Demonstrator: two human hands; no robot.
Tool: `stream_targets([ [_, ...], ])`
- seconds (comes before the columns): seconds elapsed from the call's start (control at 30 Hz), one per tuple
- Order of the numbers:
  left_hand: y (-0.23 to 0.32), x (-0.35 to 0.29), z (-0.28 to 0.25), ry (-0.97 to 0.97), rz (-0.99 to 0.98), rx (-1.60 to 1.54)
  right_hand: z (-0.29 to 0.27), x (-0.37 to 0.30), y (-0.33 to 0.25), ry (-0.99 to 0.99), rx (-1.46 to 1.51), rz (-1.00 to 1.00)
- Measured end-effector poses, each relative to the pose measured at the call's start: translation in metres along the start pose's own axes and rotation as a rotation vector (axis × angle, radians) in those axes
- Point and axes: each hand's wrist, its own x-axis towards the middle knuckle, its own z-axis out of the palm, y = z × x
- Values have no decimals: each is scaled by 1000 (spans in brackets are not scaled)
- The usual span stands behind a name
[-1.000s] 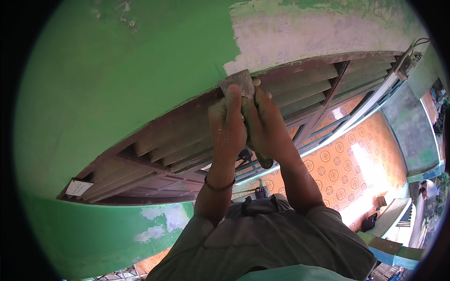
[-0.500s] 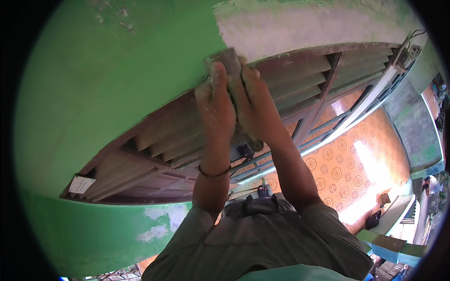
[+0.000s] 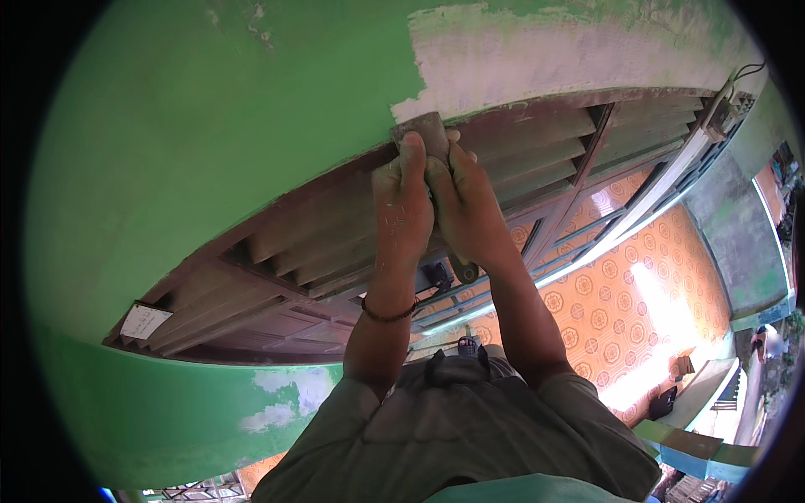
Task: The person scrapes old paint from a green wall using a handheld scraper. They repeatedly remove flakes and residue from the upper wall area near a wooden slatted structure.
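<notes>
Green wall (image 3: 210,151) above brown louvred frame (image 3: 277,277) (orange patterned floor (image 3: 629,310) below); both hands' fingers (image 3: 412,155) clamp scraper (image 3: 423,130) against the wall's lower edge.

Scraper blade (image 3: 422,132) mostly hidden behind both hands (image 3: 436,201); handle grip can't tell.

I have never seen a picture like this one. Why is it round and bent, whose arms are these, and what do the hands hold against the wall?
A wide fisheye camera on the person's head took it, so straight edges bend. Both forearms are the person's own, rising from the lower edge. The left hand and the right hand together press a flat scraper blade where the green wall meets the brown louvred door frame. Right of the blade lies a bare whitish patch. Below is an orange patterned floor.
</notes>
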Motion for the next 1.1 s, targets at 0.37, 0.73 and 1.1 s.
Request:
stream_targets([
  [0.37,23,1,6,41,87,147,1,8,-6,39,-11,-99],
  [0.73,13,8,-3,-23,82,7,0,8,-13,-29,82,-83],
  [1.1,21,5,3,42,-135,82,-6,8,-20,-50,15,42],
])
